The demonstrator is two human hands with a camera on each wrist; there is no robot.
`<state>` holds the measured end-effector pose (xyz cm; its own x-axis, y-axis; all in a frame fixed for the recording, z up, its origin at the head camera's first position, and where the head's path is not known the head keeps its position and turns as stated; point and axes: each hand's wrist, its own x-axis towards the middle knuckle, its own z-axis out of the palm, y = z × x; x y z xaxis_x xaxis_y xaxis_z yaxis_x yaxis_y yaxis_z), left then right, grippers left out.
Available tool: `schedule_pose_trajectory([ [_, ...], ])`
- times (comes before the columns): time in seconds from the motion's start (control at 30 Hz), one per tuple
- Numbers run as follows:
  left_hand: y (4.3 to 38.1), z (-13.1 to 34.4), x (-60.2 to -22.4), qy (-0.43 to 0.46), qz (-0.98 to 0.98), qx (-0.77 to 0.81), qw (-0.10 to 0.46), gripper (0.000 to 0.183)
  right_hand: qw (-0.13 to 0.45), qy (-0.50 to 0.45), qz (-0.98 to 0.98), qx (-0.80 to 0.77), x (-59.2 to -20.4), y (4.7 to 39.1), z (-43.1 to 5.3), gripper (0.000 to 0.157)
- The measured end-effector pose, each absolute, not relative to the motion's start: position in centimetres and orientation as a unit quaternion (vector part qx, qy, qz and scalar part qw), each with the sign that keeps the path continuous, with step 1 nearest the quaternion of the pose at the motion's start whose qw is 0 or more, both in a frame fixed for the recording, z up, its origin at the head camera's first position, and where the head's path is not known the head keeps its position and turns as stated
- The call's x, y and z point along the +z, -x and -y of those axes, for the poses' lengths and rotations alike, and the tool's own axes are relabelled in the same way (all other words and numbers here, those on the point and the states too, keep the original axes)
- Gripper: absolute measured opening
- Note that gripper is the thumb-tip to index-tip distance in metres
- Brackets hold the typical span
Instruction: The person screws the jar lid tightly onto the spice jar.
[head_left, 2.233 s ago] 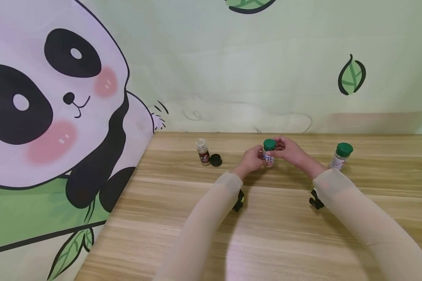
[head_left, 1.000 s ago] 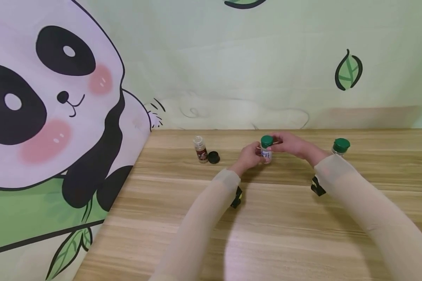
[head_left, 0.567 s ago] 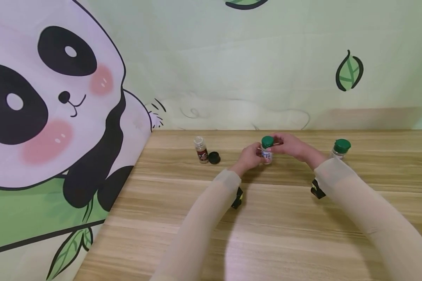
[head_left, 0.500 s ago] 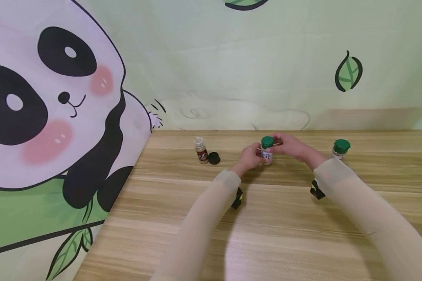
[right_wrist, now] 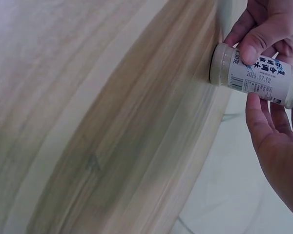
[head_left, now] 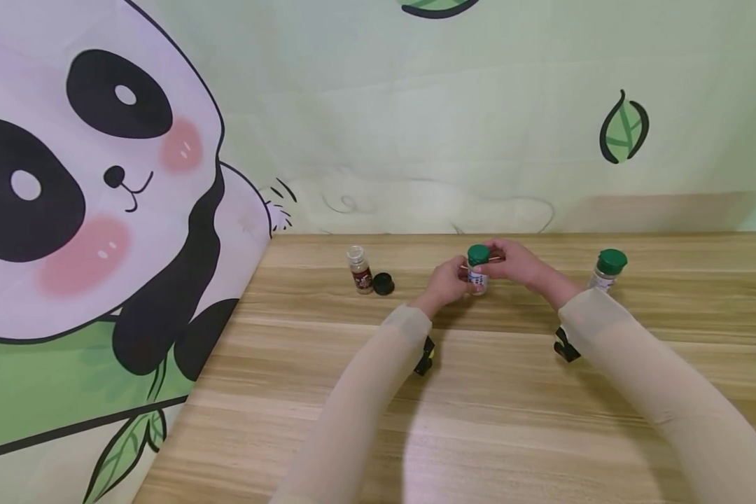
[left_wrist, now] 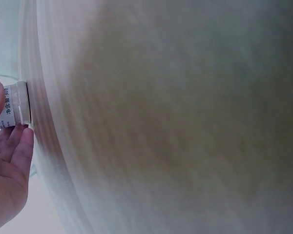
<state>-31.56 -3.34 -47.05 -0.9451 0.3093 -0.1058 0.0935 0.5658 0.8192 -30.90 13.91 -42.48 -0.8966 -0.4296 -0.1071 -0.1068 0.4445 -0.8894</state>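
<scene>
In the head view both hands meet at a small seasoning jar (head_left: 477, 280) with a green cap (head_left: 478, 254), upright on the table. My left hand (head_left: 446, 283) grips the jar's body low down. My right hand (head_left: 518, 264) holds at the cap, thumb in front and fingers behind. In the left wrist view the left hand (left_wrist: 10, 165) is around the jar (left_wrist: 20, 103), its base at the table top. Printed lettering shows on the jar (right_wrist: 259, 75) in the right wrist view. A thin pale strip shows beside the right fingers; I cannot tell what it is.
A clear-topped spice jar (head_left: 360, 270) with a dark label stands to the left, with a black cap (head_left: 383, 283) beside it. To the right, a second green-capped jar (head_left: 608, 269) is partly covered by the right sleeve. A panda-print cloth (head_left: 378, 126) hangs behind the wooden table (head_left: 327, 350).
Over the last second the right forearm has shifted slightly left, uncovering more of the right-hand jar. The left hand stays in place on the held jar.
</scene>
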Motion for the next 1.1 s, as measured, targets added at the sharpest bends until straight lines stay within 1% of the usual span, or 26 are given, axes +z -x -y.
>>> schedule_pose_trajectory([
  [0.27, 31.3, 3.3, -46.9, -0.107, -0.879, 0.449, 0.123, 0.032, 0.144, 0.140, -0.848, -0.490, -42.7, 30.7, -13.5, 0.049],
  [0.4, 31.1, 3.4, -46.8, -0.105, -0.875, 0.456, 0.129, 0.030, 0.145, 0.141, -0.846, -0.492, -42.8, 30.5, -13.5, 0.053],
  [0.53, 31.0, 3.3, -46.8, -0.106, -0.867, 0.468, 0.136, 0.032, 0.173, 0.159, -0.837, -0.494, -42.6, 30.7, -14.1, 0.061],
  [0.67, 31.0, 3.3, -46.8, -0.105, -0.866, 0.471, 0.133, 0.036, 0.227, 0.194, -0.822, -0.485, -41.9, 31.4, -14.8, 0.067],
  [0.77, 31.0, 3.3, -46.7, -0.104, -0.866, 0.471, 0.130, 0.037, 0.269, 0.202, -0.810, -0.481, -41.3, 31.9, -15.3, 0.066],
  [0.83, 31.0, 3.2, -46.6, -0.103, -0.865, 0.473, 0.131, 0.038, 0.286, 0.204, -0.805, -0.478, -41.0, 32.1, -15.5, 0.066],
  [0.93, 30.9, 3.2, -46.5, -0.102, -0.865, 0.473, 0.133, 0.039, 0.295, 0.201, -0.801, -0.480, -40.9, 32.2, -15.6, 0.063],
  [1.1, 31.0, 3.2, -46.6, -0.100, -0.868, 0.471, 0.124, 0.037, 0.284, 0.203, -0.802, -0.485, -40.9, 32.3, -15.4, 0.056],
])
